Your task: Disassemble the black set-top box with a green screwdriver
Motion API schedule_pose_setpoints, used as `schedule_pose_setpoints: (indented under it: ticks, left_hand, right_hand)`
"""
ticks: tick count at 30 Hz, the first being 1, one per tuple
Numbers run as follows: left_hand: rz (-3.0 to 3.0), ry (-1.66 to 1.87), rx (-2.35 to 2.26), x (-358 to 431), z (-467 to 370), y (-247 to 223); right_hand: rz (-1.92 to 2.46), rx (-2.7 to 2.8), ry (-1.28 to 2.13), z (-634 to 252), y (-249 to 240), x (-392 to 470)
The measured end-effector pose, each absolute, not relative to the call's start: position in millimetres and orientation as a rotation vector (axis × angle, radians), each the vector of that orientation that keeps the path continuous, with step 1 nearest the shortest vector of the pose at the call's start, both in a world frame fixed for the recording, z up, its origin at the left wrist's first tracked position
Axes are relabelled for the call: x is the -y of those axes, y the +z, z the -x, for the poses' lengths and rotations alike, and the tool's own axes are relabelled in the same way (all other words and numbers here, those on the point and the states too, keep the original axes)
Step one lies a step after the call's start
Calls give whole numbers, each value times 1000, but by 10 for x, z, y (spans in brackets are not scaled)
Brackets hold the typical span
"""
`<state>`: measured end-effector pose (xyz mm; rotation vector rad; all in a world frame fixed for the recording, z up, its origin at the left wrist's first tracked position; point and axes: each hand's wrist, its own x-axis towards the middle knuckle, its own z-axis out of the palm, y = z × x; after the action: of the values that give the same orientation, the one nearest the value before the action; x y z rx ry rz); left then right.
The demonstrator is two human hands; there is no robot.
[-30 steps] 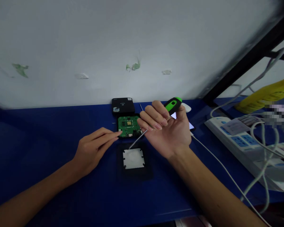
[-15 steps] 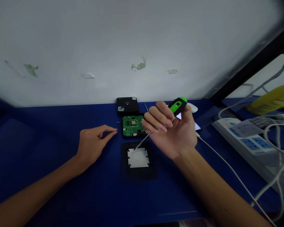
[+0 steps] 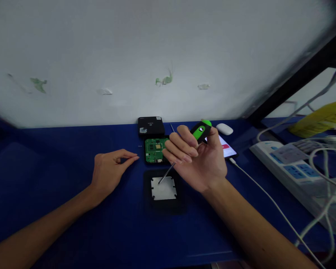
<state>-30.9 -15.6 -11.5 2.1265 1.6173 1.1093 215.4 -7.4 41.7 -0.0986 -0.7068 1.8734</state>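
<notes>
My right hand [image 3: 197, 158] holds a green and black screwdriver [image 3: 201, 130], palm up, its shaft slanting down to the left over a silver metal plate [image 3: 164, 188] on a black base [image 3: 148, 205]. Left of it, my left hand [image 3: 110, 170] has thumb and index finger pinched just above the blue table; anything between the tips is too small to make out. Behind the plate, a green circuit board [image 3: 154, 147] sits in a black case, partly covered by my right fingers. Tiny screws [image 3: 140, 146] lie beside the case.
A black box [image 3: 150, 126] stands near the wall [image 3: 123, 56]. At the right are a lit phone [image 3: 226, 147] with a white cable [image 3: 264, 192], a white oval case [image 3: 224, 129], a power strip [image 3: 294, 164] with coiled cables and a yellow object [image 3: 319, 117].
My right hand has moved left and slightly down with the screwdriver, uncovering more of the phone. The shaft's tip is a little lower over the plate. My left hand has hardly moved.
</notes>
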Motion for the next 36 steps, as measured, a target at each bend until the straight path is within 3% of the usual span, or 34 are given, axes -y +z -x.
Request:
schedule_pose_setpoints:
  ticks: [20,36]
  left_hand:
    - [-1965,1028,-1619,131,296,-79]
    - [-2251,900,-1625,49,285,-91]
  right_hand:
    - [75,717,1899,-2158,412,70]
    - [104,708,1904,-2148,433,102]
